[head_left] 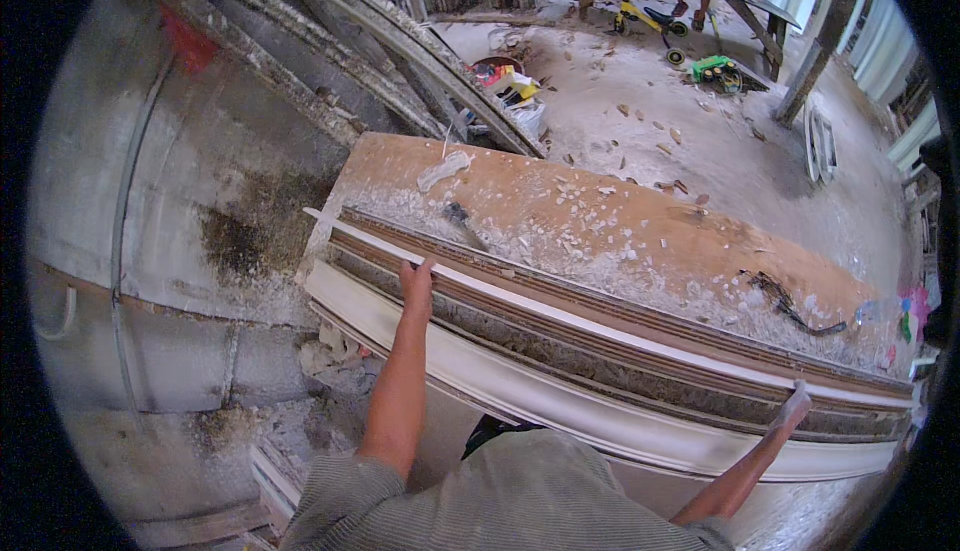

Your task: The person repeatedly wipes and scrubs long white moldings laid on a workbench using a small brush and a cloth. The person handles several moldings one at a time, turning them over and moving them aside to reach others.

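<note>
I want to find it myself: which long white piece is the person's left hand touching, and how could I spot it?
Start at the big brown table dusted with white chips. Along its near edge lies a stack of long moulding strips. The left hand rests on the thin white strip at the top, narrower and flatter than the wide curved white moulding at the bottom.

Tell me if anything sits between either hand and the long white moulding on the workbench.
Nothing visible does. The left hand already rests on the long white moulding near its left end, and the right hand touches it near the right end. Plaster chips lie farther back on the workbench.
</note>
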The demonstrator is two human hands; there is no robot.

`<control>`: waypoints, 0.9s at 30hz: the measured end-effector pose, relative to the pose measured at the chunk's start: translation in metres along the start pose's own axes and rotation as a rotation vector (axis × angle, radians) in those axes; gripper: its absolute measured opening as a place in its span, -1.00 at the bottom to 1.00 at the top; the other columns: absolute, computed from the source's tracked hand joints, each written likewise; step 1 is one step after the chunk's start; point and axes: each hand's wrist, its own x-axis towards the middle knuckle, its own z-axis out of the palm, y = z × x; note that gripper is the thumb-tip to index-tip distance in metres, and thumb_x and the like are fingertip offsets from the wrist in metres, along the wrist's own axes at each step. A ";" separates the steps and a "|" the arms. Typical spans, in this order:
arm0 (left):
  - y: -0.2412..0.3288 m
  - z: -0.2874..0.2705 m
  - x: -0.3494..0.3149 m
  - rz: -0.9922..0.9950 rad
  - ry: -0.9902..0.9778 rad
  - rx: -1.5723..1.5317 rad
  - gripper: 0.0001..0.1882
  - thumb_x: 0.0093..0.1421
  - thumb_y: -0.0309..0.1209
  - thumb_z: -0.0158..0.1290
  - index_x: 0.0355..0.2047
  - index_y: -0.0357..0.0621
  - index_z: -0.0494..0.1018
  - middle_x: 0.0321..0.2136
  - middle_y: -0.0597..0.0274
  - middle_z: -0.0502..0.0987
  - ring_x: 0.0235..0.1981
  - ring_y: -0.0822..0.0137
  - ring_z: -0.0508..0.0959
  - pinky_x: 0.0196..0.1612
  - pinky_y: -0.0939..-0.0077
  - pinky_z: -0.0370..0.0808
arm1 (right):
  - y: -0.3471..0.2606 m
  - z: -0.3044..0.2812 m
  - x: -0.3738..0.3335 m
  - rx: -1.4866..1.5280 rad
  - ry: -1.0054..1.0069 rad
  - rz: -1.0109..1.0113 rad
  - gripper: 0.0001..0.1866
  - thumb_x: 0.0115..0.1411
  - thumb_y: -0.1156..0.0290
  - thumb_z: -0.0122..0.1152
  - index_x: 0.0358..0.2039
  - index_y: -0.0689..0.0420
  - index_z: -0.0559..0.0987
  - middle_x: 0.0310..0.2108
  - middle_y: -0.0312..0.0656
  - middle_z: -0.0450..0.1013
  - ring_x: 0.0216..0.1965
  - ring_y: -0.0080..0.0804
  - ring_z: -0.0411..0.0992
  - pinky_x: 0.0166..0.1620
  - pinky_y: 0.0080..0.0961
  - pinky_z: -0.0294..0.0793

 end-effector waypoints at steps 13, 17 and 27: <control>-0.013 0.019 0.045 0.126 -0.054 0.183 -0.56 0.09 -0.14 0.17 -0.28 -0.34 0.41 -0.39 0.02 0.51 -0.35 0.12 0.51 -0.20 0.22 0.44 | -0.066 0.041 -0.006 -0.622 -0.187 -0.521 -0.59 0.15 0.19 0.03 -0.35 0.34 0.60 -0.44 0.16 0.54 -0.41 0.04 0.50 -0.25 -0.12 0.39; -0.023 0.032 0.027 0.331 -0.114 0.740 -0.42 0.12 0.00 0.15 -0.12 -0.30 0.43 -0.10 -0.05 0.47 -0.03 0.01 0.43 0.07 0.17 0.35 | -0.082 0.061 0.016 -0.516 -0.156 -0.301 -0.63 0.17 0.24 0.02 -0.32 0.32 0.60 -0.41 0.16 0.54 -0.38 0.05 0.50 -0.24 -0.12 0.40; -0.043 0.025 -0.068 0.521 -0.337 1.059 -0.16 0.26 0.14 -0.10 0.37 -0.08 0.00 0.40 -0.08 -0.17 0.41 -0.12 -0.18 0.35 -0.23 -0.25 | -0.165 0.169 -0.039 -0.449 -0.180 -0.752 -0.71 0.22 0.35 0.00 -0.26 0.28 0.61 -0.33 0.18 0.53 -0.29 0.08 0.50 -0.21 -0.13 0.43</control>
